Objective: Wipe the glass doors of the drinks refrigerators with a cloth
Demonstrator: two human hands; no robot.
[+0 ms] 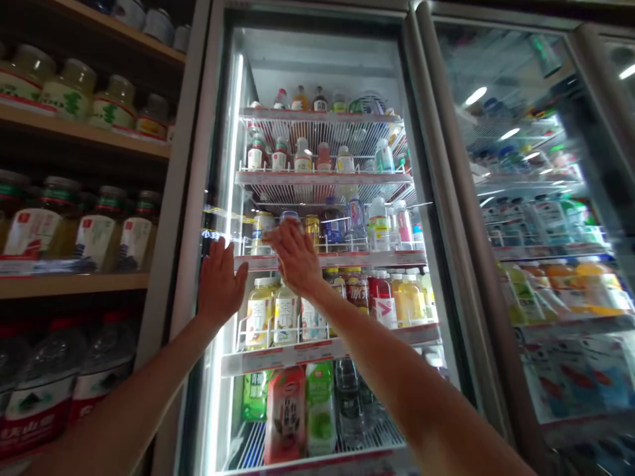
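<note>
My left hand (221, 284) is raised with its palm flat and fingers stretched up, at the left side of the lit drinks fridge (317, 49). It holds nothing. My right hand (296, 259) reaches before the middle shelves, fingers extended and pointing up and left, also holding nothing. Around its fingertips are a pale can (261, 233) and a gold can (312, 228). Below it stand yellow tea bottles (258, 316) with white labels, partly hidden by the hand. Whether either hand touches glass, I cannot tell.
Wooden shelves (74, 284) with jars and bottles line the left. A metal door frame (446, 165) divides this fridge from another glass-fronted one on the right. Lower down are a red carton (285, 413) and a green carton (321, 410). Red juice bottles (381, 297) stand mid-shelf.
</note>
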